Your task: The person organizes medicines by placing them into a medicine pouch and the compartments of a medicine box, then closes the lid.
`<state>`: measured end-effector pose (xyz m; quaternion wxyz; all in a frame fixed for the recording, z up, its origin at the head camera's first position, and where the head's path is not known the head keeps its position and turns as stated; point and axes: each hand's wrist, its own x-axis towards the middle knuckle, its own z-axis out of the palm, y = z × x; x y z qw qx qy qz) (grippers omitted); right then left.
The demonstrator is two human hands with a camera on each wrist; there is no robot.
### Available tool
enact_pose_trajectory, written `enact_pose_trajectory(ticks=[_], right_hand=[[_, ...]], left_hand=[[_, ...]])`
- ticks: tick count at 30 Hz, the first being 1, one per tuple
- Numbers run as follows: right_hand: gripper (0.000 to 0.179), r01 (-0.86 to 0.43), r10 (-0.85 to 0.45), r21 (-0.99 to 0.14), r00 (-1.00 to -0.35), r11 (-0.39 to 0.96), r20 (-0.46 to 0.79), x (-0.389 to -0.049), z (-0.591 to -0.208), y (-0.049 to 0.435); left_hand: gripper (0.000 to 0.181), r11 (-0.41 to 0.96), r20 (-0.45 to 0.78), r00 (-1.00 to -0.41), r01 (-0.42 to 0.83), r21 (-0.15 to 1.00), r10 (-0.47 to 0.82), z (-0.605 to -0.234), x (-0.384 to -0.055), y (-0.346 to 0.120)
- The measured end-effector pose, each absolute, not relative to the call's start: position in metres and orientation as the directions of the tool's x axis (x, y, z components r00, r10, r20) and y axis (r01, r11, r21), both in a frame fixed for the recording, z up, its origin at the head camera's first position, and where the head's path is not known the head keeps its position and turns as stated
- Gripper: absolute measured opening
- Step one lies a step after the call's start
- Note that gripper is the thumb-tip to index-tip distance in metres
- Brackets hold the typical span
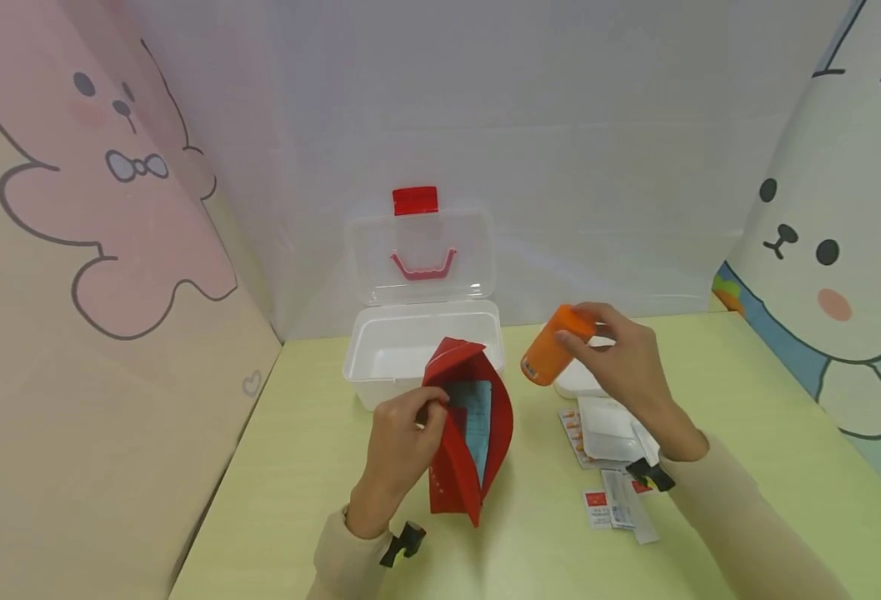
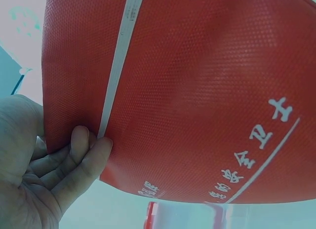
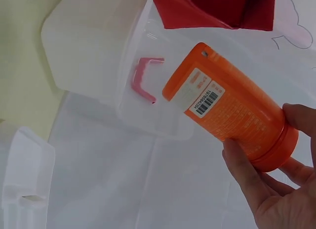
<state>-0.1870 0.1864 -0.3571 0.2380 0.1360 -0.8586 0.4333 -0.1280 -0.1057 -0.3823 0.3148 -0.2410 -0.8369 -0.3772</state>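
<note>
Left hand [image 1: 402, 435] pinches left edge of red pouch [image 1: 451, 479]. Pouch mouth gapes, blue packet [image 1: 479, 417] inside. Right hand [image 1: 629, 357] grips orange bottle [image 1: 551, 350] by cap end. Bottle up in air, right of pouch, not touching it. Bottle long way tilted: bottom lower, nearer pouch; cap higher, farther from pouch. White box [image 1: 383, 392] behind pouch.

A pink cartoon bear [image 1: 125, 229] shows at left, a white cartoon animal [image 1: 845, 192] at right, a pale sheet [image 1: 598, 150] behind the tabletop [image 1: 297, 467]

Hand [image 2: 42, 189] pinching red pouch [image 2: 177, 100], white lettering [image 2: 244, 160]
</note>
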Motion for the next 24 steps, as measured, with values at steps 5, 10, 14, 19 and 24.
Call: enact_pose_trajectory(ticks=[5, 10, 14, 19, 24], right_hand=[[0.035, -0.443, -0.02, -0.709, -0.855, 0.549, 0.518, -0.172, -0.352, 0.182], [0.032, -0.411, -0.049, -0.741, -0.888, 0.531, 0.458, -0.161, -0.349, 0.174], [0.032, -0.388, -0.091, -0.767, -0.912, 0.51, 0.401, -0.156, -0.35, 0.165], [0.029, -0.414, -0.144, -0.781, -0.907, 0.467, 0.395, -0.152, -0.356, 0.153], [0.029, -0.428, -0.188, -0.792, -0.904, 0.435, 0.385, -0.149, -0.363, 0.14]], left_hand=[[0.015, 0.605, 0.709, -0.685, 0.64, 0.474, 0.168, -0.381, -0.128, -0.105], [0.015, 0.609, 0.711, -0.683, 0.639, 0.469, 0.168, -0.38, -0.128, -0.103], [0.015, 0.601, 0.704, -0.69, 0.639, 0.48, 0.171, -0.378, -0.127, -0.101], [0.015, 0.587, 0.703, -0.687, 0.65, 0.483, 0.183, -0.379, -0.127, -0.096], [0.014, 0.574, 0.691, -0.694, 0.656, 0.49, 0.203, -0.377, -0.125, -0.091]])
